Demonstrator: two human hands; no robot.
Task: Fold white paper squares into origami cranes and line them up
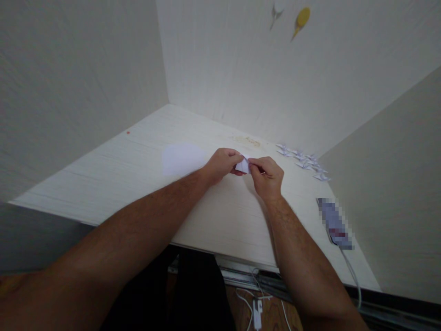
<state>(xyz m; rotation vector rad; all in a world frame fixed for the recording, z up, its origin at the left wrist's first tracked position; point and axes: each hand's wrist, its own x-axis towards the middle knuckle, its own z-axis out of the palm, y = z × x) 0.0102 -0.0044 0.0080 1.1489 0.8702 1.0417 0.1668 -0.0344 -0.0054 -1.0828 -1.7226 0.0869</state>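
Observation:
A small folded piece of white paper (243,166) is held up between both hands, over the middle of the white table. My left hand (225,163) pinches its left side, thumb on top and fingers beneath. On the other side, my right hand (268,175) grips the paper's right edge between thumb and forefinger. A crease runs across the paper's upper part; its underside is hidden. Left of my left hand, white paper sheets (181,157) lie flat on the table, partly behind my forearm.
Several folded paper cranes (305,161) stand in a group at the back right. A phone (334,223), blurred out, lies at the right edge with a white cable (352,271) running off the table. Walls enclose the table (220,216). A power strip (257,314) is on the floor.

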